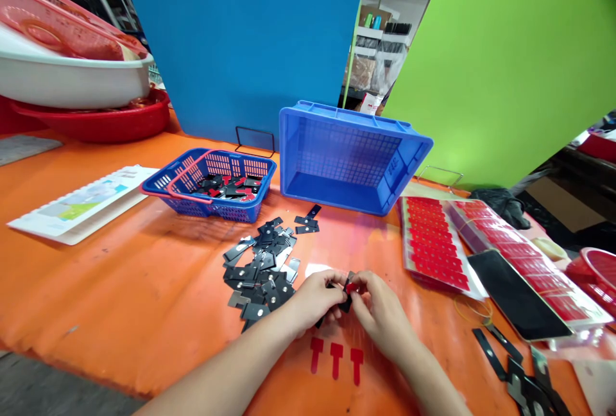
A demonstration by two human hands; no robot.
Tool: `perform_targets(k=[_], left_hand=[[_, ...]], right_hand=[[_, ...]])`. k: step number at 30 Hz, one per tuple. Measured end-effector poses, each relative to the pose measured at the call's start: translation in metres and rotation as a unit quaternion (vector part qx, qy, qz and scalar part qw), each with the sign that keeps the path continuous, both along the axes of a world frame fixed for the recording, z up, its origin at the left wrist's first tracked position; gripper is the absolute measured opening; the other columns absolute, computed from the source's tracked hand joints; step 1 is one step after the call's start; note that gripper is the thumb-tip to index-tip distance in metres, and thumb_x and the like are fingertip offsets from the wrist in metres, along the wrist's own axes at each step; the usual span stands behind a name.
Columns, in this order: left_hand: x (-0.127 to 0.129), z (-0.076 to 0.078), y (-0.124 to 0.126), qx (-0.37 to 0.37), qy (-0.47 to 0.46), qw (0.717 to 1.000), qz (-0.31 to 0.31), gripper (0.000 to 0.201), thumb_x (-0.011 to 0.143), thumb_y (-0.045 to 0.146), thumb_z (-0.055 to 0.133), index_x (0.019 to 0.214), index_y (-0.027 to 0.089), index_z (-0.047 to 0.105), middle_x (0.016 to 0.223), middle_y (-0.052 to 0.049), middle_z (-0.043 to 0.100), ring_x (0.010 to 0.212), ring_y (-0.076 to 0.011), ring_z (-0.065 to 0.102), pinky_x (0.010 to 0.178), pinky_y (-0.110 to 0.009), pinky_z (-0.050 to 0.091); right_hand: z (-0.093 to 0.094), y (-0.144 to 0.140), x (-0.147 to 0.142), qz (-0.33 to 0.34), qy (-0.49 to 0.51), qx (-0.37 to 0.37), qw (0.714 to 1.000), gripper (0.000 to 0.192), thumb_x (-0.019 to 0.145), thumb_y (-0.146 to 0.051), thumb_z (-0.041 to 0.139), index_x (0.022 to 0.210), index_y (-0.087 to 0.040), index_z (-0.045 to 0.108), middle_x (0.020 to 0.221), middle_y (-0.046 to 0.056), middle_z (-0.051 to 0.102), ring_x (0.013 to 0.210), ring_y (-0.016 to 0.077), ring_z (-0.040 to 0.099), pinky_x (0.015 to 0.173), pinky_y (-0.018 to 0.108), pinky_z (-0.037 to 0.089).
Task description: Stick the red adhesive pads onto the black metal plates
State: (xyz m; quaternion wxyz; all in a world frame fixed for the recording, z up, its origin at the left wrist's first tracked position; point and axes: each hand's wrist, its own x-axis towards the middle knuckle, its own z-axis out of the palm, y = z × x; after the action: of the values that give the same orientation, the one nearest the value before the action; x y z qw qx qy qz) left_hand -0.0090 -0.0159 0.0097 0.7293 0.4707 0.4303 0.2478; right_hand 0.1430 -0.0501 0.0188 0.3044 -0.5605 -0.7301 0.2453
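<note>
The left hand and the right hand meet at the near middle of the orange table, fingers pinched together on one small black plate with a red sticker on it. Both hands are closed narrowly around this piece, held just above the tabletop. Just near of the hands, three red T-shaped stickers lie side by side on the table. To the left of the left hand, touching distance away, sits a loose pile of black plates. Farther left and back stands a small blue basket with more black pieces inside, and beside it, to the right, a larger blue crate tipped on its side. Sheets of red stickers lie to the right, with a dark phone next to them.
</note>
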Motion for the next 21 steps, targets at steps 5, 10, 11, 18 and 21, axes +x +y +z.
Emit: perform_targets(k=[5, 10, 11, 18, 21], left_hand=[[-0.0001, -0.0024, 0.0004, -0.004, 0.008, 1.0, 0.005, 0.015, 0.066, 0.021, 0.047, 0.079, 0.018, 0.054, 0.06, 0.004, 0.051, 0.042, -0.0064, 0.048, 0.036, -0.016, 0.03], [0.0012, -0.0043, 0.0003, -0.008, 0.015, 1.0, 0.013, 0.016, 0.066, 0.021, 0.048, 0.081, 0.019, 0.052, 0.059, 0.004, 0.05, 0.041, -0.0066, 0.047, 0.035, -0.017, 0.03], [0.0018, -0.0049, 0.0001, -0.003, 0.015, 1.0, 0.014, 0.016, 0.066, 0.022, 0.05, 0.082, 0.019, 0.052, 0.059, 0.005, 0.05, 0.041, -0.0066, 0.047, 0.035, -0.017, 0.03], [0.005, -0.0096, -0.0026, 0.042, 0.021, 0.998, 0.031, 0.021, 0.067, 0.032, 0.056, 0.081, 0.019, 0.05, 0.057, 0.006, 0.046, 0.042, -0.0063, 0.045, 0.037, -0.017, 0.03], [0.0043, -0.0089, -0.0032, 0.055, 0.026, 0.998, 0.029, 0.021, 0.068, 0.034, 0.055, 0.08, 0.018, 0.05, 0.055, 0.007, 0.044, 0.042, -0.0063, 0.045, 0.038, -0.017, 0.03]], right_hand=[[0.0042, -0.0016, 0.0, -0.003, 0.014, -0.013, 1.0, 0.015, 0.079, -0.015, 0.038, 0.088, -0.022, 0.048, 0.086, 0.003, 0.057, 0.078, 0.0165, 0.054, 0.068, 0.028, 0.043], [0.0036, -0.0018, -0.0011, -0.01, 0.039, -0.026, 0.999, 0.016, 0.078, -0.015, 0.039, 0.089, -0.021, 0.048, 0.087, 0.003, 0.058, 0.081, 0.0166, 0.054, 0.069, 0.027, 0.044], [0.0032, -0.0018, -0.0014, -0.011, 0.046, -0.027, 0.999, 0.016, 0.078, -0.016, 0.039, 0.09, -0.021, 0.048, 0.087, 0.003, 0.058, 0.081, 0.0167, 0.054, 0.069, 0.027, 0.044], [0.0026, -0.002, -0.0024, -0.013, 0.047, -0.032, 0.998, 0.014, 0.08, -0.019, 0.039, 0.09, -0.022, 0.049, 0.087, 0.004, 0.058, 0.081, 0.0168, 0.054, 0.067, 0.028, 0.045], [0.004, -0.0008, -0.0026, -0.014, 0.023, -0.004, 1.0, 0.013, 0.079, -0.019, 0.04, 0.088, -0.021, 0.05, 0.086, 0.005, 0.057, 0.08, 0.0176, 0.054, 0.069, 0.03, 0.045]])
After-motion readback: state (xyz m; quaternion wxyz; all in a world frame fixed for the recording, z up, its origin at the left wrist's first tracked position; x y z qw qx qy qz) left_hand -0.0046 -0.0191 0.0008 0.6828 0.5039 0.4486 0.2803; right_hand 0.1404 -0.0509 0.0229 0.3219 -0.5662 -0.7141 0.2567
